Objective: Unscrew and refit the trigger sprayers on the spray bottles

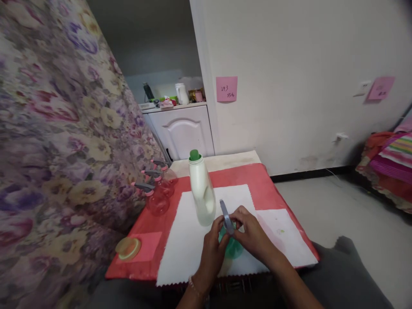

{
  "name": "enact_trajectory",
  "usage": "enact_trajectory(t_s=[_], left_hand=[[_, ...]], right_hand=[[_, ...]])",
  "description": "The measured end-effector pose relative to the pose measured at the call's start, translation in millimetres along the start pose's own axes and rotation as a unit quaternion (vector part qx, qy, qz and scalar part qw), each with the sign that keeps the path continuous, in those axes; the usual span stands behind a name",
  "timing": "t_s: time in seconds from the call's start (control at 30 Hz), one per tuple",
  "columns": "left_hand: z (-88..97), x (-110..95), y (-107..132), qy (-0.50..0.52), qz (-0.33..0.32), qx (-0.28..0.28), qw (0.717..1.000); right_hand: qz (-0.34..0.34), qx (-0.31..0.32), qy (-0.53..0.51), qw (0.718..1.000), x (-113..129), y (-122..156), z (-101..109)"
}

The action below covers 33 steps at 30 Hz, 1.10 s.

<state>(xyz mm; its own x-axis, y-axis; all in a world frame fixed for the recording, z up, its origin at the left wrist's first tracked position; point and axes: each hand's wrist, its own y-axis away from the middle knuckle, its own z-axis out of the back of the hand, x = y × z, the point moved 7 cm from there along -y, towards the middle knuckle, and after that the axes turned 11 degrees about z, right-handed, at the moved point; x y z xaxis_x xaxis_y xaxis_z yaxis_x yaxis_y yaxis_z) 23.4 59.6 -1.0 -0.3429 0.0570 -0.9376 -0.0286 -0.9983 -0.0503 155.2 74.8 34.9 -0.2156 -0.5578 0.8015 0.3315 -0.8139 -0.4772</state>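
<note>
Both my hands meet over a green spray bottle (232,248) standing on a white cloth (186,240) on the small red-topped table (277,189). My left hand (213,248) wraps round the bottle's side. My right hand (252,231) pinches the grey trigger head (226,216) at the bottle's top. A tall white bottle with a green cap (201,189) stands just behind, nearly touching my left fingers.
Three red spray bottles (157,189) with grey triggers stand at the table's left edge against a flowered curtain (58,141). A round yellowish lid (128,248) lies at the front left corner. A white cabinet (183,128) and wall are behind; bedding (389,167) at right.
</note>
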Motion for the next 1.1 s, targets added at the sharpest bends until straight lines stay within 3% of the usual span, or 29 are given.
enact_trajectory(t_s=[0.33, 0.63, 0.9, 1.03, 1.1], left_hand=[[1.6, 2, 2, -0.017, 0.001, -0.014, 1.0], [2.6, -1, 2, -0.023, 0.015, -0.023, 0.999], [4.7, -5, 14, 0.033, -0.005, 0.038, 0.999], [27.7, -23, 13, 0.044, 0.015, -0.057, 0.997], [32.8, -38, 7, 0.017, 0.017, -0.076, 0.997]], right_hand=[[-0.096, -0.119, 0.043, 0.987, -18, 11, -7], [-0.013, -0.062, 0.025, 0.998, -4, 11, -3], [-0.036, -0.125, 0.033, 0.991, -16, 13, -8], [-0.041, -0.136, 0.038, 0.989, -23, 15, -13], [-0.036, -0.138, 0.036, 0.989, -23, 16, -13]])
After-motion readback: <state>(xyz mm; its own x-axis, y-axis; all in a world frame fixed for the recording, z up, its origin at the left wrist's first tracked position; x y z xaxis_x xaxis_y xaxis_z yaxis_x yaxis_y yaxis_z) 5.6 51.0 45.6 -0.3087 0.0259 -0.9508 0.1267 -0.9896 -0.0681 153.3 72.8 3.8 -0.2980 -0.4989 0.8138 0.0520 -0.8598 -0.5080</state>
